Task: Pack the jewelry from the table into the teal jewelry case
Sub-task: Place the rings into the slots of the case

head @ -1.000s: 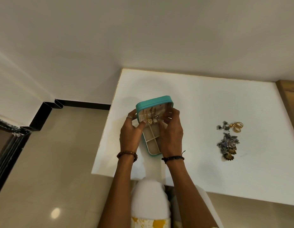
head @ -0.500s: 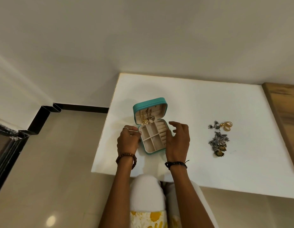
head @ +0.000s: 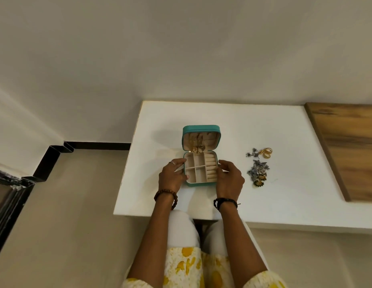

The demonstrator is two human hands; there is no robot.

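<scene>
— Head view, the only one: how far along does the packing look?

— Early, I'd judge. The teal jewelry case [head: 200,156] sits open on the white surface [head: 285,204], lid upright at the far side. Some gold pieces [head: 196,149] hang in the lid, so a little is already in. The tray compartments and the ring rolls look bare.

— And what's left?

— Two small heaps lie well to the right of the case: a silver piece with gold rings [head: 261,153], and just nearer the person a cluster of silver and dark ornaments [head: 257,172]. None of that is packed.

— The hands?

— Left hand [head: 172,175] has its fingers curled against the case's left wall, steadying it. Right hand [head: 229,178] is at the right wall, fingers bent toward it; whether it grips or merely touches, I cannot tell. Neither holds any jewelry.

— So next?

— Probably a reach right for the heaps.
</scene>
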